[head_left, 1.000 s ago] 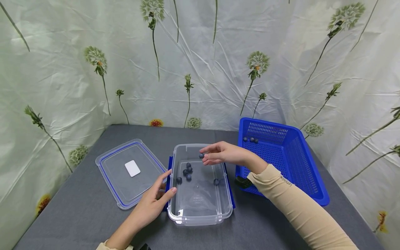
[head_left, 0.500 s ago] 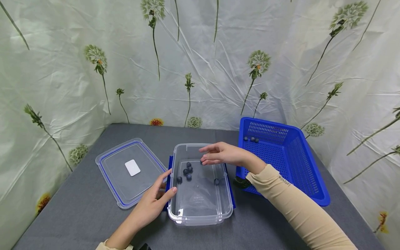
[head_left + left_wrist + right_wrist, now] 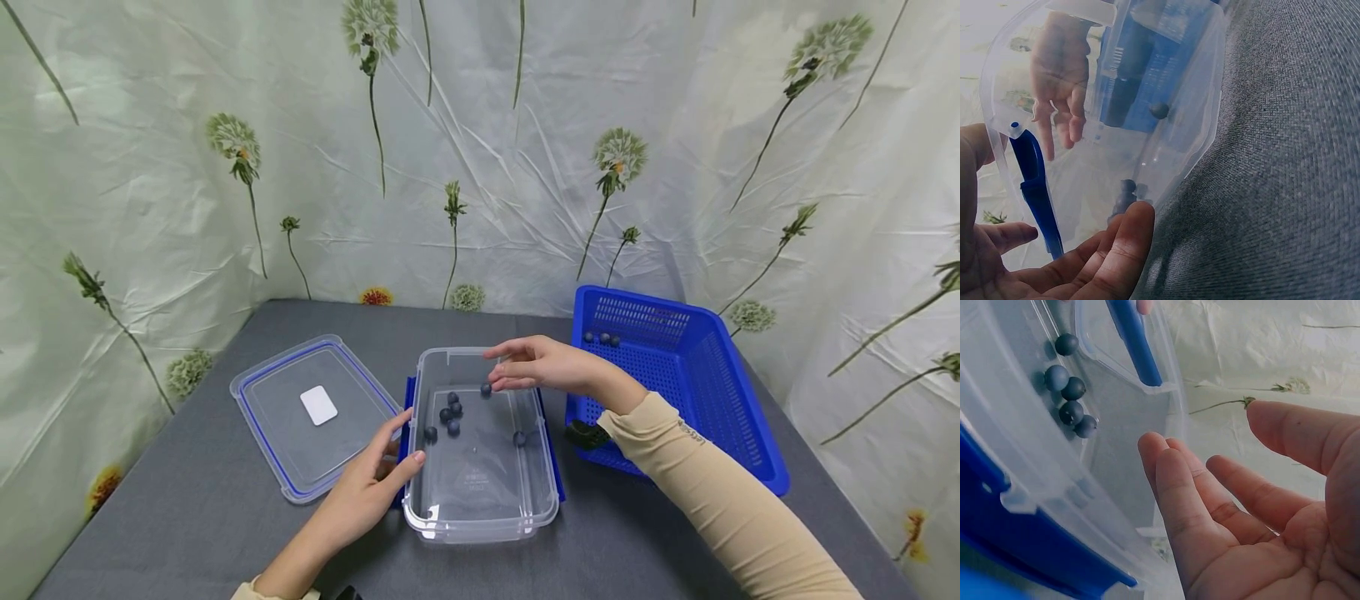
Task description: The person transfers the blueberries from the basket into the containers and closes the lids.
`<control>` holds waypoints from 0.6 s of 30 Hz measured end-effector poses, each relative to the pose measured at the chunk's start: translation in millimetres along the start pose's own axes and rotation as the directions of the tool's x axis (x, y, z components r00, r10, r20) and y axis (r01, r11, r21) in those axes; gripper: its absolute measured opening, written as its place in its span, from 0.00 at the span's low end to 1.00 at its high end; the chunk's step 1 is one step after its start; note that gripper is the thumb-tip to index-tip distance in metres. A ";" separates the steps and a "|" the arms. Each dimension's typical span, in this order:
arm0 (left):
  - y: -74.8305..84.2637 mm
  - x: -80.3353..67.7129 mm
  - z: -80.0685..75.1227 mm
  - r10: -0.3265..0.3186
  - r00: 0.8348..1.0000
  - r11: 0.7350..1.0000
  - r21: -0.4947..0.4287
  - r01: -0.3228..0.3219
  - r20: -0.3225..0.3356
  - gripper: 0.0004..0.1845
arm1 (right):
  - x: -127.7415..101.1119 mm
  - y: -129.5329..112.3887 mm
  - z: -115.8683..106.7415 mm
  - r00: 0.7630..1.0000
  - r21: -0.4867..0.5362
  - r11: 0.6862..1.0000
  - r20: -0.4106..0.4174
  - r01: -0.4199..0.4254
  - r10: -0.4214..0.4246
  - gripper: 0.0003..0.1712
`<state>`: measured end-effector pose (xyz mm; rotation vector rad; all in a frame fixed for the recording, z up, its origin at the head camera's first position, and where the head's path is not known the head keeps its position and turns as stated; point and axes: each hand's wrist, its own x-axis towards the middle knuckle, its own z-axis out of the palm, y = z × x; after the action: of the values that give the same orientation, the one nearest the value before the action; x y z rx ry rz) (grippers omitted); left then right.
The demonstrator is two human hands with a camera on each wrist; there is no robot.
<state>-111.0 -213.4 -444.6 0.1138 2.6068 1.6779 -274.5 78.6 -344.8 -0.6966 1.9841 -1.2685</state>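
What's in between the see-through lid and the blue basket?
In the head view, the clear box sits between the lid and the blue basket. It holds six small dark balls, and the right hand hovers open above it.

Soft, even light falls from above and in front, bright but not harsh. The grey table (image 3: 187, 500) carries only faint shadows under the clear box (image 3: 480, 517) and the blue basket (image 3: 750, 450). Small glints sit on the box rim and the lid (image 3: 262, 400). The head view is sharp, with wide-angle bending at its edges. Both wrist views are paler and hazier; the nearest fingers (image 3: 1191, 506) and the cloth weave are slightly soft.
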 end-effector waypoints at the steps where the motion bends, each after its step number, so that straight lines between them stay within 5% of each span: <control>1: -0.3 0.1 0.2 0.005 1.000 1.000 -0.005 -0.005 0.000 0.35 | -0.8 0.0 -1.7 1.000 0.005 1.000 -0.003 0.003 -0.003 0.30; 18: -0.5 -0.1 1.2 0.000 1.000 1.000 0.004 0.000 -0.010 0.36 | -23.3 5.0 -54.6 0.992 0.028 1.000 -0.124 -0.001 0.004 0.30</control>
<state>-110.8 -212.5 -445.6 0.1059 2.6168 1.6779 -302.3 128.1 -327.1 -0.6143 2.0619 -1.3651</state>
